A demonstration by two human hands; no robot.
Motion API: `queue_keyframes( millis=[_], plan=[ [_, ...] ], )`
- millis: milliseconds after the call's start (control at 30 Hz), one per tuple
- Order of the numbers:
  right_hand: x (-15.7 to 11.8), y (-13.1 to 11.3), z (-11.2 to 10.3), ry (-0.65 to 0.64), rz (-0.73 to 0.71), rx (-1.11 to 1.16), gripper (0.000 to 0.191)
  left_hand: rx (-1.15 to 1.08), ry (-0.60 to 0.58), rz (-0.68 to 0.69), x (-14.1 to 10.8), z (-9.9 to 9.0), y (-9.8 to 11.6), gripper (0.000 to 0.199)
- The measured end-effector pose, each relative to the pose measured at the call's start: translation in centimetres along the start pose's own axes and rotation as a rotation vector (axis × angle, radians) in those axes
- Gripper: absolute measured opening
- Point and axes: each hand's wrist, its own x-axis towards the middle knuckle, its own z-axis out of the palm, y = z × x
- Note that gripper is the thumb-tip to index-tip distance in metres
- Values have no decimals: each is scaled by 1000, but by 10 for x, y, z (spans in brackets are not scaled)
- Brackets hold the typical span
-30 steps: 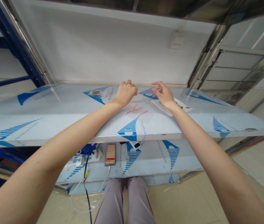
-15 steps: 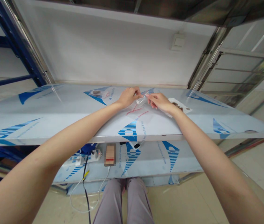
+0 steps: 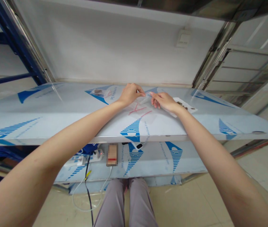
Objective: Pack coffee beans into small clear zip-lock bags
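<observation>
Above the far part of the shelf, my left hand (image 3: pixel 132 94) and my right hand (image 3: pixel 161 100) work close together on a small clear plastic bag (image 3: pixel 145 100). Thumb and fingertips of the left hand pinch its upper left edge. The right thumb and fingers are closed on its right side. What the bag contains, if anything, I cannot make out. Just below lie several thin red lines (image 3: pixel 137 109), seemingly on flat clear bags. Partly behind my right hand and forearm is a white sheet or tray (image 3: pixel 192 108) with small brown pieces (image 3: pixel 183 104) on it.
A clear bag with something brown inside (image 3: pixel 98 92) lies left on the film-covered shelf (image 3: pixel 60 123). On the lower shelf are a phone (image 3: pixel 112 155) with a white cable, a power strip (image 3: pixel 98 155) and a small white device (image 3: pixel 138 146). A metal shelf hangs overhead.
The bag edge between my hands has dropped slightly and my fingertips are a little different in position. The camera view has shifted a little. Both hands stay at the bag.
</observation>
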Motion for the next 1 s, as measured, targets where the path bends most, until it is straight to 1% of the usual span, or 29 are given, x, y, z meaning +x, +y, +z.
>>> queue_keyframes(
  millis=[167,300,433,600,667,767,900,1000],
  plan=[
    [-1,-2,2,-52,-15,129,57,-172,8,-58,2,-4,5,14],
    [-1,-4,3,-59,-28,236,57,-205,1,-62,1,-5,6,16],
    [-2,-7,3,-37,-69,261,55,-179,-23,0,-1,-3,5,18],
    [-6,-14,2,14,-127,247,50,-104,-14,104,-2,4,5,21],
    [-6,-15,2,26,-135,231,48,-60,-13,127,-3,7,5,23],
    [-4,-13,3,25,-129,201,47,-2,-17,127,-4,9,6,24],
    [-3,-10,3,35,-114,167,45,56,-38,81,-6,8,9,25],
    [-4,-11,1,6,-82,149,42,75,-73,60,-6,7,9,27]
  ],
)
